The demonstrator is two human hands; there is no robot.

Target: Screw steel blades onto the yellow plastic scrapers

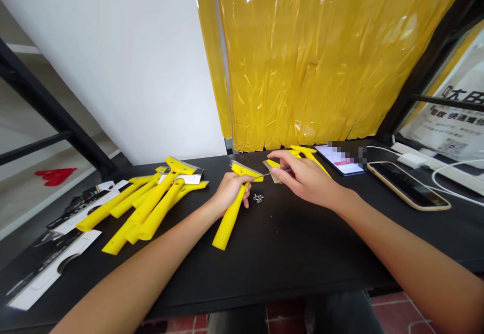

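Note:
My left hand [231, 190] is closed around the neck of a yellow scraper [230, 219], its handle slanting down toward me and its blade end pointing away. In my right hand [302, 175] is a thin screwdriver [269, 174], held almost level, its shaft reaching left to the scraper's head. Whether the tip sits in a screw is too small to tell. A small cluster of screws [258, 199] lies on the black table [287, 253] just right of the held scraper. Behind my right hand more yellow scrapers [315, 160] are partly hidden.
Several yellow scrapers [151, 208] lie piled at the left, beside black-and-white cardboard sleeves [56, 268]. A lit phone [342, 161], a phone in a beige case [408, 185], white cables and a power strip [434, 165] occupy the right. Yellow plastic sheeting [302, 61] hangs behind.

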